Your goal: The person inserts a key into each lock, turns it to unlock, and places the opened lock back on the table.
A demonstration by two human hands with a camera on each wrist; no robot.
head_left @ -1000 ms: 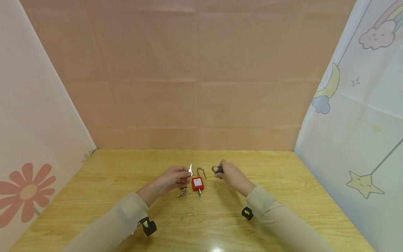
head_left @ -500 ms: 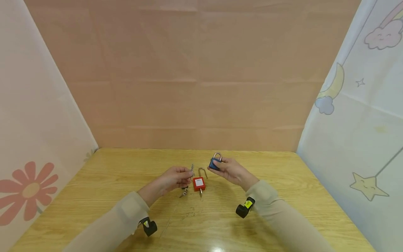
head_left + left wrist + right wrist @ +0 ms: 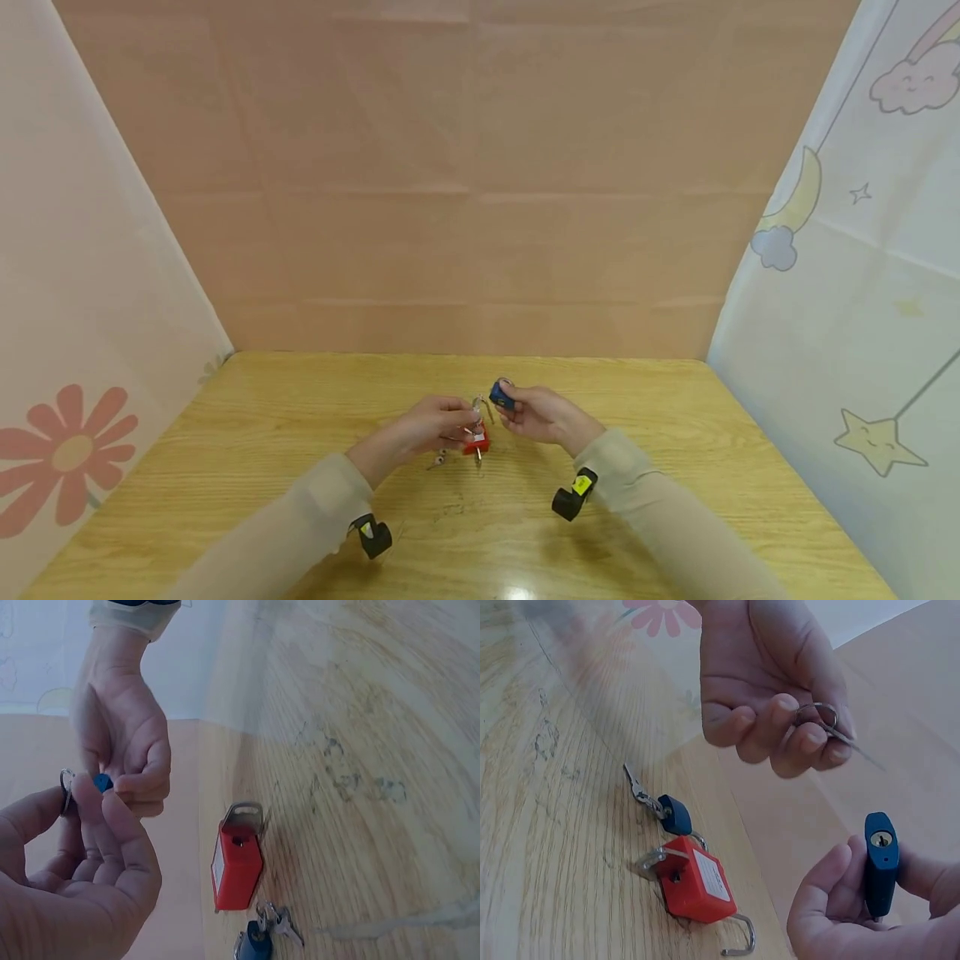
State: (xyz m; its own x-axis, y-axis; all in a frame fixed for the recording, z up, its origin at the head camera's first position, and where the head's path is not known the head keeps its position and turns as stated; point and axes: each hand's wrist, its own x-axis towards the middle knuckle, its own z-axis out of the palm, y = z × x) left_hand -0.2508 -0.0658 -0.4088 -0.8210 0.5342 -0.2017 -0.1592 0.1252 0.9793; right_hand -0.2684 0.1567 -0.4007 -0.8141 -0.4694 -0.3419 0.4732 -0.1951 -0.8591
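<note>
My left hand (image 3: 431,425) pinches a thin silver key (image 3: 859,752) with a wire ring (image 3: 821,706) between thumb and fingers. Across from it, my right hand (image 3: 551,415) grips a small blue padlock (image 3: 883,862) by its sides. The padlock's brass keyhole faces up in the right wrist view, and its shackle is hidden by the hand. Key and padlock are apart in that view. Below the hands, a red padlock (image 3: 694,885) with a white label lies on the table, its shackle out to one side. A metal piece sticks out at its keyhole end.
Beside the red padlock lies a second blue padlock (image 3: 676,815) with small keys (image 3: 635,784) at its keyhole. The wooden table (image 3: 637,475) runs back to a peach cloth backdrop (image 3: 465,250). Printed cloths hang at both sides.
My right hand has turned the blue padlock over, shackle up at half a second ago and keyhole end showing now. My left hand has moved right with the key, over the red padlock.
</note>
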